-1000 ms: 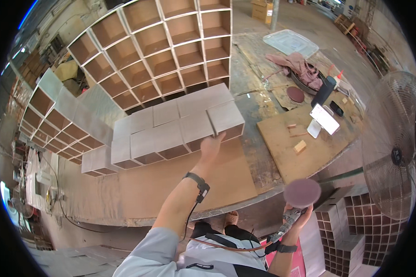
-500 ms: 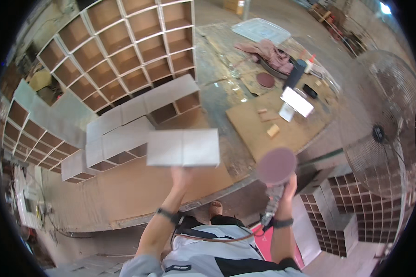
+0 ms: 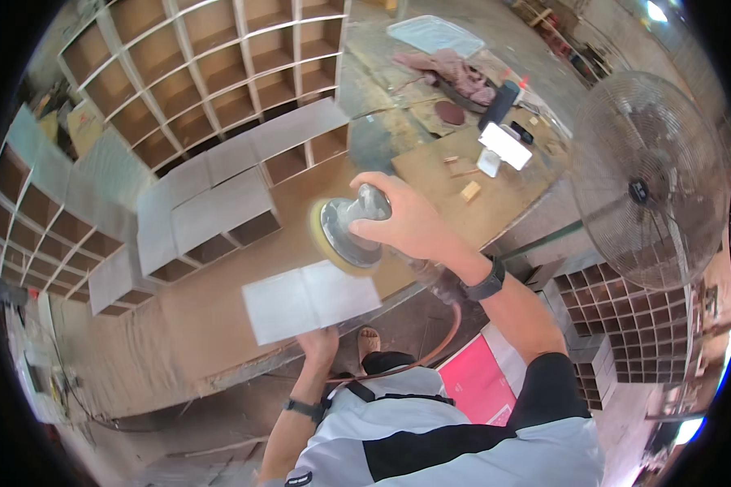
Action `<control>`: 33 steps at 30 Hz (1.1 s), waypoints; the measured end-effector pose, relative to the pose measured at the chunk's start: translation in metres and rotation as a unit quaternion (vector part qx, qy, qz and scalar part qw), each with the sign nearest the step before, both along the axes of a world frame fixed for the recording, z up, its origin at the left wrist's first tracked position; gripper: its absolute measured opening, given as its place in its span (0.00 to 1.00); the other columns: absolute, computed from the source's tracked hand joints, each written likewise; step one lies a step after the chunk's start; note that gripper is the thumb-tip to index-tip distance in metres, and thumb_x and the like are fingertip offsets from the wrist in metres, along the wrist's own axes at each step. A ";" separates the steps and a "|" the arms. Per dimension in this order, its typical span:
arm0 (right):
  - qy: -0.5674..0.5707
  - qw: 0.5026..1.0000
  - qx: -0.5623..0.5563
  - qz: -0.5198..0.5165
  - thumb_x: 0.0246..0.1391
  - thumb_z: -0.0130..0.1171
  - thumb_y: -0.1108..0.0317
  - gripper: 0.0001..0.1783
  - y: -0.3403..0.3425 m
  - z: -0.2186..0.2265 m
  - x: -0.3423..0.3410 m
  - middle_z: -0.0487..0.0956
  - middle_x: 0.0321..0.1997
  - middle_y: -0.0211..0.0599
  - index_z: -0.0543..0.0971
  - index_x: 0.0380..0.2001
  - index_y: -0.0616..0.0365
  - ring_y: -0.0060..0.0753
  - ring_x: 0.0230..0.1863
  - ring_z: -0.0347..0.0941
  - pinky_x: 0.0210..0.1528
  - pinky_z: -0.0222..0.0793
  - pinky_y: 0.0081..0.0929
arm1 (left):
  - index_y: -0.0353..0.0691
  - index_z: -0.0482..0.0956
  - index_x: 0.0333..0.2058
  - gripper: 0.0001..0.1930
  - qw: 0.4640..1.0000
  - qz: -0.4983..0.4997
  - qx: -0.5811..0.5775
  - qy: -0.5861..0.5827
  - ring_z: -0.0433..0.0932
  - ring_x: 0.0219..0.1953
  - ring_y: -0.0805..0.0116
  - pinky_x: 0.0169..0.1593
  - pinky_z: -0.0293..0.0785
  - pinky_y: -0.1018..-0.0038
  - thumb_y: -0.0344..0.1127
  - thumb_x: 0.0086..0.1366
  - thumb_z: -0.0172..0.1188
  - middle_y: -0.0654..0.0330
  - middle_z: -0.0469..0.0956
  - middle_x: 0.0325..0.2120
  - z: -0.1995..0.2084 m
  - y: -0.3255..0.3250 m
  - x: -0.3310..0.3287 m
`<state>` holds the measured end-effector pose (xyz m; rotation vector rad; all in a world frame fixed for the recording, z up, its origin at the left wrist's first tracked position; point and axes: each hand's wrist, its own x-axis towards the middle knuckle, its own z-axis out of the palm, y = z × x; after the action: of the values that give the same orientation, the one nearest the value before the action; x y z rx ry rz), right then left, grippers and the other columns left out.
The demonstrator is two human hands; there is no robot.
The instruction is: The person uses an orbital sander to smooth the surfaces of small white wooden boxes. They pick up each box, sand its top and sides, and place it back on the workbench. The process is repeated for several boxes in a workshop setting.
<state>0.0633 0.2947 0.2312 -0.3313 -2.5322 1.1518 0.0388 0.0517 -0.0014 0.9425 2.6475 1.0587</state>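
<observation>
My right hand (image 3: pixel 402 213) is closed round the grey head of a round pneumatic sander (image 3: pixel 345 242), whose yellowish pad edge looks blurred. A hose (image 3: pixel 430 351) trails from the sander down past my waist. Below it, my left hand (image 3: pixel 320 344) holds a small whitish two-part box (image 3: pixel 300 302) from underneath, over the table's near edge. The box's pale face is turned up, and most of my left fingers are hidden behind it. The sander's pad overlaps the box's far edge in view; whether they touch, I cannot tell.
Grey compartment boxes (image 3: pixel 223 209) stand on the brown-topped table (image 3: pixel 211 333), before a tall cubby unit (image 3: pixel 211 77). A board at right bears a yellow block (image 3: pixel 470 191) and a white device (image 3: pixel 505 146). A large fan (image 3: pixel 650 178) stands to the right.
My right hand has swung the sander up and leftward to above the box, turning its pad from facing up to facing away. My left hand has lowered and tilted the box nearer me.
</observation>
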 end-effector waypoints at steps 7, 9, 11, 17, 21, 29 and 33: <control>-0.027 0.975 0.210 0.066 0.41 0.70 0.58 0.32 -0.091 -0.013 -0.031 0.71 0.39 0.47 0.73 0.52 0.47 0.53 0.41 0.73 0.40 0.73 0.44 | 0.37 0.73 0.56 0.27 0.996 -0.039 0.052 0.056 0.70 0.57 0.41 0.61 0.65 0.51 0.33 0.55 0.60 0.43 0.75 0.52 0.005 0.010 0.001; -0.034 0.966 0.229 0.112 0.41 0.70 0.59 0.32 -0.127 -0.022 -0.041 0.70 0.38 0.47 0.74 0.52 0.47 0.53 0.40 0.72 0.39 0.73 0.45 | 0.38 0.73 0.55 0.27 0.989 -0.015 0.150 0.003 0.71 0.56 0.41 0.61 0.65 0.50 0.33 0.54 0.60 0.44 0.75 0.52 -0.002 0.012 0.008; -0.069 0.960 0.215 0.165 0.40 0.69 0.63 0.30 -0.155 -0.026 -0.044 0.69 0.38 0.50 0.74 0.52 0.47 0.55 0.41 0.72 0.37 0.73 0.46 | 0.39 0.73 0.55 0.27 0.947 0.048 0.312 -0.065 0.71 0.56 0.42 0.60 0.65 0.50 0.33 0.54 0.61 0.45 0.74 0.53 -0.017 0.020 0.013; -0.101 0.946 0.262 0.162 0.42 0.65 0.61 0.24 -0.161 -0.046 -0.071 0.69 0.38 0.54 0.75 0.46 0.49 0.56 0.39 0.72 0.36 0.72 0.50 | 0.41 0.74 0.54 0.26 0.996 -0.028 0.082 -0.007 0.72 0.54 0.43 0.58 0.66 0.49 0.33 0.53 0.62 0.47 0.73 0.54 -0.008 0.013 0.004; -0.152 0.949 0.260 0.093 0.45 0.64 0.60 0.23 -0.128 -0.039 -0.090 0.69 0.37 0.55 0.74 0.46 0.49 0.59 0.38 0.72 0.36 0.71 0.50 | 0.43 0.75 0.53 0.26 0.986 0.026 0.125 0.108 0.74 0.52 0.44 0.55 0.69 0.49 0.35 0.52 0.63 0.48 0.74 0.52 0.015 0.011 -0.004; -0.083 0.953 0.279 0.082 0.45 0.65 0.62 0.24 -0.129 -0.045 -0.099 0.69 0.37 0.54 0.74 0.48 0.50 0.60 0.38 0.72 0.36 0.73 0.52 | 0.40 0.77 0.48 0.22 0.991 -0.012 0.077 0.106 0.74 0.50 0.42 0.51 0.70 0.46 0.34 0.52 0.62 0.47 0.74 0.50 -0.006 0.007 0.004; -0.021 0.952 0.220 0.212 0.46 0.65 0.61 0.19 -0.181 -0.046 -0.051 0.70 0.37 0.56 0.74 0.42 0.51 0.58 0.37 0.73 0.36 0.73 0.53 | 0.39 0.75 0.51 0.24 0.982 -0.009 0.134 0.131 0.74 0.52 0.41 0.54 0.69 0.47 0.33 0.52 0.63 0.47 0.74 0.51 0.001 0.017 -0.010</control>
<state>0.0123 0.1140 0.1855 0.3191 -2.8844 0.6672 0.0290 0.0684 -0.0007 1.2334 2.7373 1.4029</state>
